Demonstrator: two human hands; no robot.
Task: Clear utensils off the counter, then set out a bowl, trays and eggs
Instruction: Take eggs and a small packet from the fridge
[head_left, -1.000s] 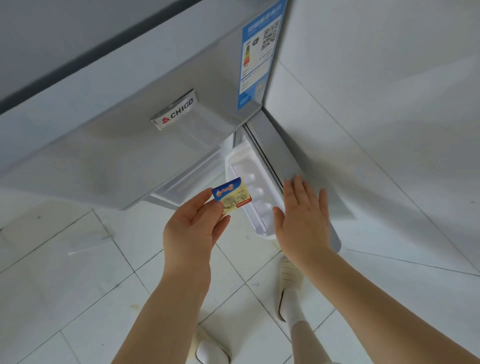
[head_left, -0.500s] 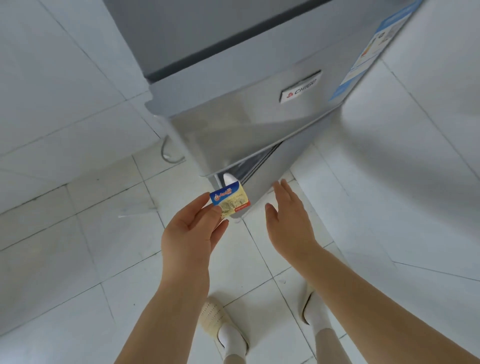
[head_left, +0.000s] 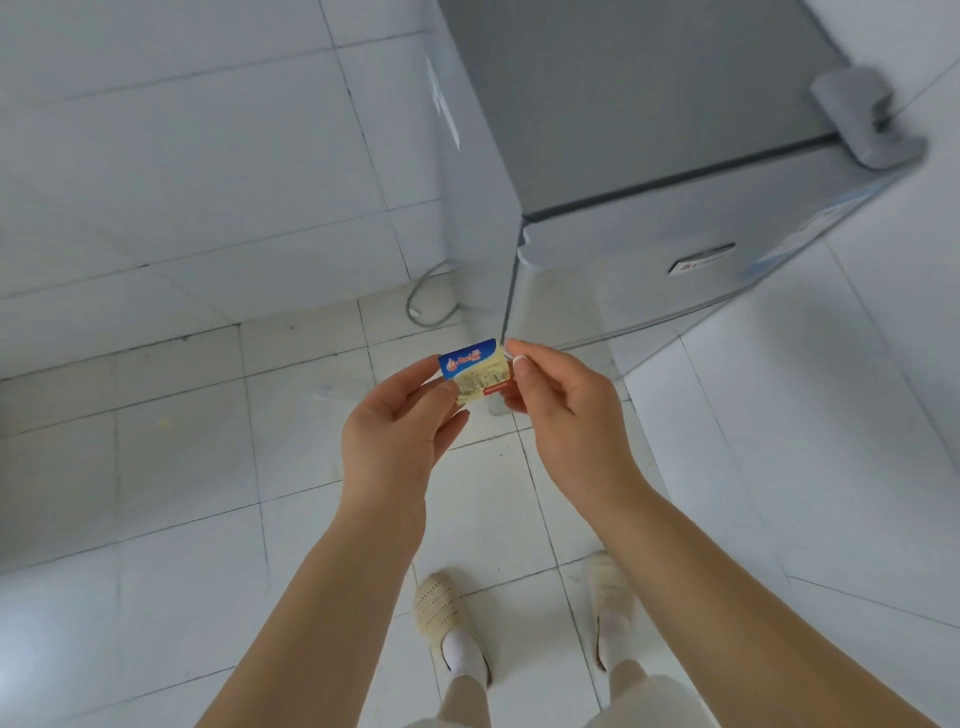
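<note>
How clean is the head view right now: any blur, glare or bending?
Head view: the small packet pinched by left hand and right hand is fairly sharp; wide-angle bending curves the fridge edges and floor tile lines; soft even light, no harsh glare.

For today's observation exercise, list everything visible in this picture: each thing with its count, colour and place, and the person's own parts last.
Butter packet: one, blue and yellow, pinched between both hands.
Fridge: one, grey, upper right, door closed.
Hinge cover: one, grey, fridge's top right corner.
Cable: one, white, looped on the floor left of the fridge.
Slippers: two, cream, on the tiled floor below.
Left hand: one, grips the packet's left edge.
Right hand: one, pinches its right edge.
</note>
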